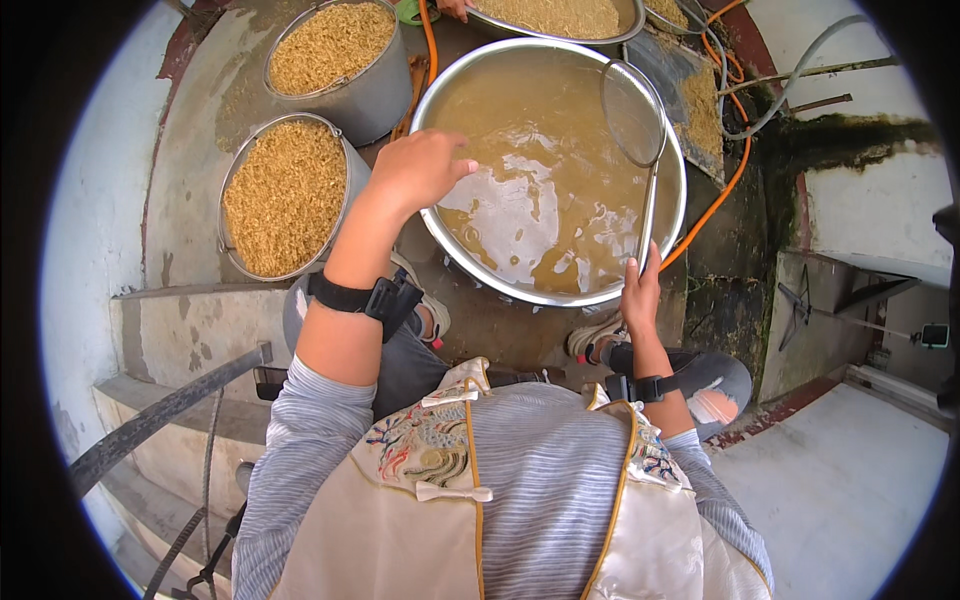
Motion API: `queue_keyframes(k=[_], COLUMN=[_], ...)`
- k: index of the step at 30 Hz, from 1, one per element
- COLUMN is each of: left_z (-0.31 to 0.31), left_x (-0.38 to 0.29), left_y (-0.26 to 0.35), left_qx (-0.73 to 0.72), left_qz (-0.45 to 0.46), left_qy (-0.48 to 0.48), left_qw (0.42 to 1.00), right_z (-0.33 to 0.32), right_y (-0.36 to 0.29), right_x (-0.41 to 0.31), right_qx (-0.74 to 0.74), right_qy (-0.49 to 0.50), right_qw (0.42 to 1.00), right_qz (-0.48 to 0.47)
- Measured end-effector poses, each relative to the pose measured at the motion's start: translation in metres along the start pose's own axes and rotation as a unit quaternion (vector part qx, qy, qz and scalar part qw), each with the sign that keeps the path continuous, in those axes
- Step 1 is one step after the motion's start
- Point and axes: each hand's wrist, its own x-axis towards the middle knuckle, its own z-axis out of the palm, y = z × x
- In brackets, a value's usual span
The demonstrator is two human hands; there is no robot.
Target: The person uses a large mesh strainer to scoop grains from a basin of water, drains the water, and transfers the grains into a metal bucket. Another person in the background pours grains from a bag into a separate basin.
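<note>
A wide metal basin (551, 300) of cloudy brownish water (517, 97) stands on the ground before me. Over its left rim reaches my left hand (420, 166), holding nothing, with thumb and index finger apart above the water. My right hand (642, 289), at the basin's near right rim, grips the long metal handle of a round mesh skimmer (634, 112). The skimmer's hoop is tilted over the far right part of the basin; I cannot tell whether it touches the water.
Two metal buckets (360, 180) (375, 105) heaped with wet grain (285, 199) stand left. Beyond the basin another person's hand (453, 7) touches a metal basin of grain (555, 15). An orange hose (720, 199) curves along the right. Concrete steps (202, 322) and a metal rail (165, 412) are left.
</note>
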Motion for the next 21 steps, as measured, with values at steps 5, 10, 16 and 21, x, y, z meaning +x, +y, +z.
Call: queue_keyframes(k=[5, 10, 16, 21], left_z=[0.0, 0.001, 0.005, 0.004], left_x=[0.0, 0.002, 0.002, 0.002], left_y=[0.002, 0.004, 0.005, 0.006], left_qx=[-0.006, -0.008, -0.002, 0.007], left_qz=[-0.001, -0.003, 0.004, -0.007], left_qy=[0.0, -0.009, 0.011, -0.003], left_qw=[1.0, 1.0, 1.0, 1.0], right_z=[0.002, 0.003, 0.001, 0.001], right_y=[0.006, 0.011, 0.013, 0.013], right_x=[0.001, 0.004, 0.007, 0.003], right_qx=[-0.016, 0.004, 0.024, 0.031], right_qy=[0.006, 0.021, 0.025, 0.025], right_qw=[0.999, 0.999, 0.998, 0.998], right_qz=[0.027, 0.044, 0.043, 0.043])
